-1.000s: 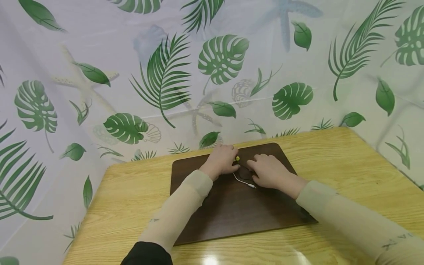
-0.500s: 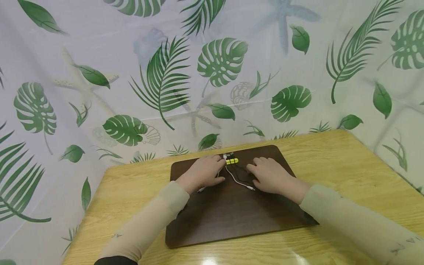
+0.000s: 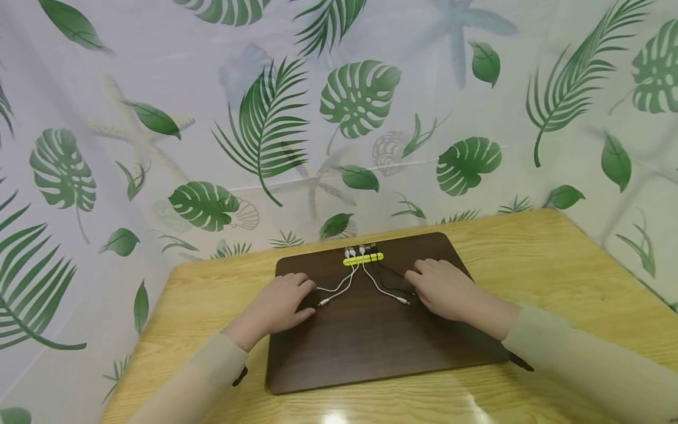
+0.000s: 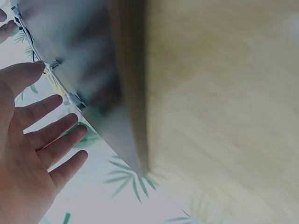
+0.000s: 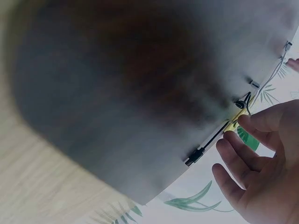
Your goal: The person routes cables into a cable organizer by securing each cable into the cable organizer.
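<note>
A yellow cable clip strip [image 3: 362,259] sits near the far edge of a dark brown board [image 3: 365,347]. White cables [image 3: 339,293] and black cables [image 3: 389,288] run through it, plugs at the far side, other ends fanned out on the board. My left hand [image 3: 278,303] is over the board's left edge, near a white cable's end; in the left wrist view its fingers [image 4: 56,140] are spread and hold nothing. My right hand [image 3: 447,288] is over the board's right side, beside a black cable's end; its fingers [image 5: 229,182] are loosely bent around nothing.
The board lies on a light wooden table [image 3: 540,282]. Behind stands a white backdrop [image 3: 413,53] printed with green leaves and starfish. Small dark things show by both sleeves, too unclear to name.
My left hand has drawn back from the clip strip to the board's left edge, uncovering the strip and white cables. My right hand has shifted slightly right and nearer.
</note>
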A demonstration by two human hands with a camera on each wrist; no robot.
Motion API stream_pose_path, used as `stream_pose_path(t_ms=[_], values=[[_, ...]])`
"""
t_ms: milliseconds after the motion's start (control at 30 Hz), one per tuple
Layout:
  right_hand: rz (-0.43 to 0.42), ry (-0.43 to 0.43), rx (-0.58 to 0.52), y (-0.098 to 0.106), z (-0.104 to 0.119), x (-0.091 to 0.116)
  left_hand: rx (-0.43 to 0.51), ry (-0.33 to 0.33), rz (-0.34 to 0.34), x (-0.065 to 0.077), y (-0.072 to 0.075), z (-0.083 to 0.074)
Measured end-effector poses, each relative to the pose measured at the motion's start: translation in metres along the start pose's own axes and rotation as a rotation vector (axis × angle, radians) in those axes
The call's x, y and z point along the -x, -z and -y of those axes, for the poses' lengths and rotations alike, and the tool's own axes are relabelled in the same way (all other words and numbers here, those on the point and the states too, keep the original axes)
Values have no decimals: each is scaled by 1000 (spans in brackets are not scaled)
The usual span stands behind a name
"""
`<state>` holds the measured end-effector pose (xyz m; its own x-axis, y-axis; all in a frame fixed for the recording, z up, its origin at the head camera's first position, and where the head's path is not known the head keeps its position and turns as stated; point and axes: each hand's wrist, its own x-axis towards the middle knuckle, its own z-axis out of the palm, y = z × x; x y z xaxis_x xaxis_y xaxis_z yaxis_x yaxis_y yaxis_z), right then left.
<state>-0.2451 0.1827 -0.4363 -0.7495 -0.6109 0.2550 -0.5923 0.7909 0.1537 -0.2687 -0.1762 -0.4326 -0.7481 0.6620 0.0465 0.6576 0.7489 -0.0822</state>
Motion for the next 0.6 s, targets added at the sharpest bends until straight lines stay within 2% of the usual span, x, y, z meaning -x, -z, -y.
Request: stream_pose_path(t_ms=[167, 433, 600], values=[[4, -4, -9, 1, -6, 15, -2, 5, -31, 35, 0, 6], [-24, -29, -58, -3, -25, 39, 71, 164, 3, 82, -5, 12], [-25, -65, -67, -3, -40, 59, 94, 206, -35, 102, -8, 14]])
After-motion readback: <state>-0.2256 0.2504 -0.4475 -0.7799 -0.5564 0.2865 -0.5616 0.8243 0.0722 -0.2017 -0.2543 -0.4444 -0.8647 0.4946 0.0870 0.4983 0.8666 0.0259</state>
